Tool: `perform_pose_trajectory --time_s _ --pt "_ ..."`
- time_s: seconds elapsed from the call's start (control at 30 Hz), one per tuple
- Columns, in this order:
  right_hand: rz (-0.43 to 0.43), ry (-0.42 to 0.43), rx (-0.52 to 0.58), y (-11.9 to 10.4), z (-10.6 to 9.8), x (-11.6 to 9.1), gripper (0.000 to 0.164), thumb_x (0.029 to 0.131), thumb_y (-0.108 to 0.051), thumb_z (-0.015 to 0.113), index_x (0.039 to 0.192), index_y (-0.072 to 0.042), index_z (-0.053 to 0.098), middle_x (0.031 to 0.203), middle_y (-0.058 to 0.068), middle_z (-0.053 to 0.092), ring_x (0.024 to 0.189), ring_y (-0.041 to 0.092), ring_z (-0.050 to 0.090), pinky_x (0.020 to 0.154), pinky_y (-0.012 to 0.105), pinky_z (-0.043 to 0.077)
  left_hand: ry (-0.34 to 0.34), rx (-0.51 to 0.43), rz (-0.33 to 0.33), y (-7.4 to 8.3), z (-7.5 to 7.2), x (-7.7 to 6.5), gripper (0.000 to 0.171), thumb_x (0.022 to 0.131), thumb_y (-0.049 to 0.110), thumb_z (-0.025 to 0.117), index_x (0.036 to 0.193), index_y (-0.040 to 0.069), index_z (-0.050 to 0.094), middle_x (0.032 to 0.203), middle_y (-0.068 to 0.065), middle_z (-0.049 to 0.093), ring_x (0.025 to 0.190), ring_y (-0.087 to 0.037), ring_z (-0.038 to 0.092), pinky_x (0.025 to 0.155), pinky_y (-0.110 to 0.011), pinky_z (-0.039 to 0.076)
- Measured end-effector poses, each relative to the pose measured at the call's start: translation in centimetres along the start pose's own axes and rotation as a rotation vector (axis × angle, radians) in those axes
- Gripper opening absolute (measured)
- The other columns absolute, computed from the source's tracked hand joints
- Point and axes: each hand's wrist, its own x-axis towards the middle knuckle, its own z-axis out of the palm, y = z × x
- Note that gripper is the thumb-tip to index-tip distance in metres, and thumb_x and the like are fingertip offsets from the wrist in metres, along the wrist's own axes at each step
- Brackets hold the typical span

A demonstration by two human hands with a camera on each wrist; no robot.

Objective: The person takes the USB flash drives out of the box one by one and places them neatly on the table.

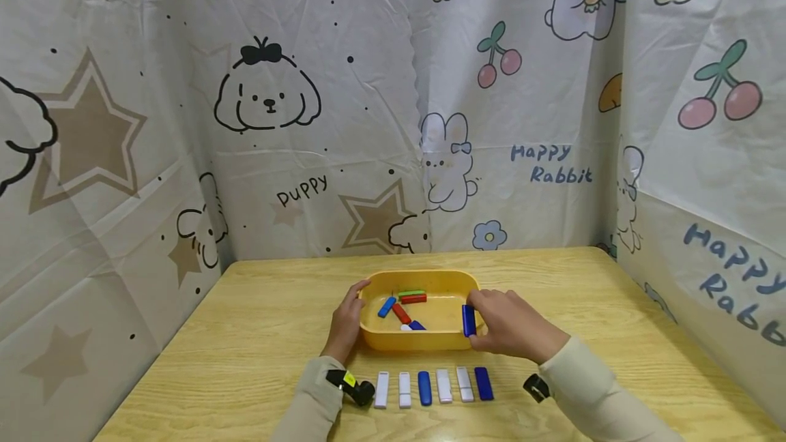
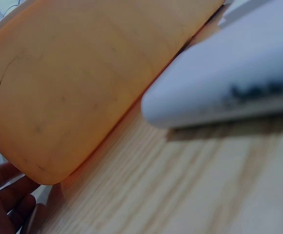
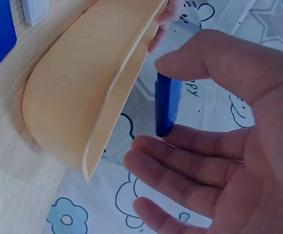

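Note:
My right hand (image 1: 516,322) pinches a flat dark blue stick (image 3: 167,105), shaped like a USB drive, between thumb and forefinger. It holds the stick upright at the right end of the yellow plastic basin (image 1: 424,341), overlapping the rim in the head view. At the basin's left end, my left hand (image 1: 345,322) grips the rim; in the left wrist view its fingers (image 2: 14,192) lie against the outer corner. Inside the basin are a blue stick (image 1: 387,306), red sticks (image 1: 401,313), a green one (image 1: 411,293), a dark blue one (image 1: 417,325) and a partly hidden white one.
Several sticks stand in a row in front of the basin, among them a white one (image 1: 381,389), a blue one (image 1: 425,388) and a dark blue one (image 1: 484,384). Printed curtains (image 1: 344,121) enclose the wooden table (image 1: 258,333) on the back and both sides.

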Motion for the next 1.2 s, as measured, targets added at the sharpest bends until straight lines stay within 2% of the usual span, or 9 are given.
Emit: perform_pose_trajectory --time_s 0.1,0.27,0.43,0.57,0.83,1.2 --pt "-0.002 -0.007 0.003 0.3 -0.2 -0.8 0.038 0.072 -0.029 0.08 0.1 -0.014 0.059 0.093 -0.002 0.064 0.076 0.011 0.056 0.074 0.034 0.052 0.002 0.006 0.003 0.2 0.0 0.1 0.042 0.098 0.013 0.039 0.136 0.021 0.054 0.144 -0.006 0.048 0.135 -0.03 0.039 0.111 -0.052 0.027" --pt "0.003 -0.036 0.023 0.8 -0.4 -2.0 0.036 0.072 -0.029 0.079 0.099 -0.014 0.059 0.093 -0.003 0.064 0.077 0.011 0.057 0.071 0.035 0.05 0.006 0.015 0.01 0.3 -0.2 0.2 0.042 0.098 0.012 0.039 0.136 0.021 0.054 0.144 -0.006 0.048 0.135 -0.03 0.04 0.111 -0.052 0.027" --pt "0.086 -0.124 0.088 1.2 -0.1 -2.6 0.04 0.072 -0.028 0.08 0.104 -0.014 0.06 0.101 -0.001 0.066 0.083 0.013 0.059 0.077 0.037 0.051 0.001 0.01 0.01 0.2 -0.3 0.3 0.042 0.098 0.013 0.038 0.136 0.021 0.053 0.145 -0.006 0.047 0.136 -0.03 0.038 0.111 -0.052 0.026" --pt "0.142 -0.191 0.128 1.3 0.4 -3.0 0.04 0.072 -0.027 0.081 0.103 -0.016 0.059 0.097 -0.004 0.064 0.076 0.011 0.054 0.075 0.036 0.05 0.0 0.013 0.018 0.1 -0.3 0.3 0.042 0.098 0.012 0.038 0.136 0.021 0.053 0.144 -0.006 0.048 0.136 -0.029 0.039 0.111 -0.051 0.027" --pt "0.175 -0.242 0.14 1.5 1.1 -3.8 0.038 0.07 -0.025 0.082 0.097 -0.015 0.056 0.087 -0.003 0.061 0.068 0.014 0.049 0.063 0.034 0.043 0.0 0.019 0.024 0.2 -0.3 0.1 0.041 0.099 0.013 0.038 0.136 0.021 0.053 0.145 -0.006 0.048 0.135 -0.029 0.039 0.111 -0.051 0.028" --pt "0.25 -0.347 0.141 1.9 2.3 -4.6 0.041 0.071 -0.025 0.083 0.101 -0.014 0.057 0.083 -0.003 0.057 0.069 0.016 0.049 0.063 0.035 0.043 -0.001 0.0 0.01 0.1 -0.1 0.0 0.042 0.098 0.013 0.038 0.136 0.021 0.053 0.145 -0.006 0.048 0.136 -0.029 0.038 0.111 -0.051 0.027"
